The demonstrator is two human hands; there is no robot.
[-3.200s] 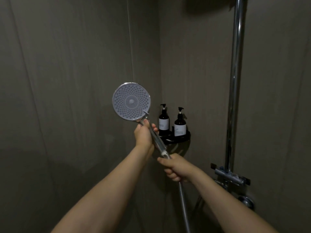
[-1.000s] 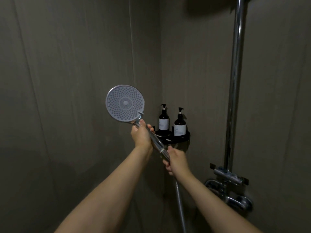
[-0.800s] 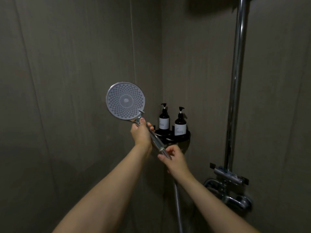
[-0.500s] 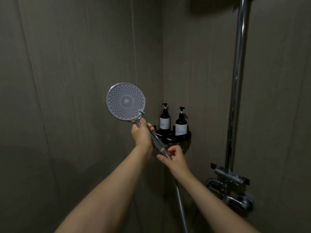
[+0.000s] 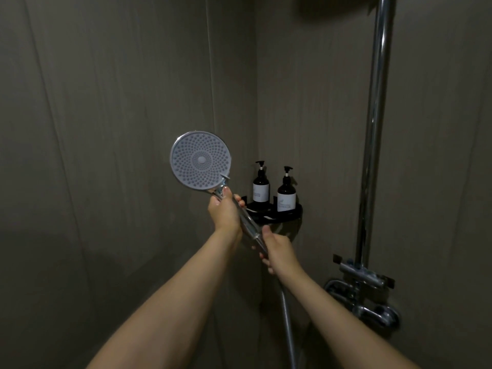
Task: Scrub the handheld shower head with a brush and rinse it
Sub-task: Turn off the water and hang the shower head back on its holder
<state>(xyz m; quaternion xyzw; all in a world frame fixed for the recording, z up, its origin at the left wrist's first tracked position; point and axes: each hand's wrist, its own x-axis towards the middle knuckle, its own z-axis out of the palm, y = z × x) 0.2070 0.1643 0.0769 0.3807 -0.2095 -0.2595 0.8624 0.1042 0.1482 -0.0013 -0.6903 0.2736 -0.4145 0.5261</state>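
Left hand (image 5: pixel 225 213) is gripping the shower head (image 5: pixel 200 160) handle, face toward us, while right hand (image 5: pixel 278 250) is regripping lower at the hose (image 5: pixel 288 323) joint than before; no brush visible, scrubbing not started.

The shower head (image 5: pixel 200 160) had a pale grey face patterned with rings of small raised dots inside a chrome rim, and its handle and hose (image 5: pixel 288 323) were silver. Two dark pump bottles (image 5: pixel 261 185) carried white labels on a black shelf (image 5: pixel 290 219). The walls (image 5: pixel 119 102) were dull grey-brown with faint vertical streaks
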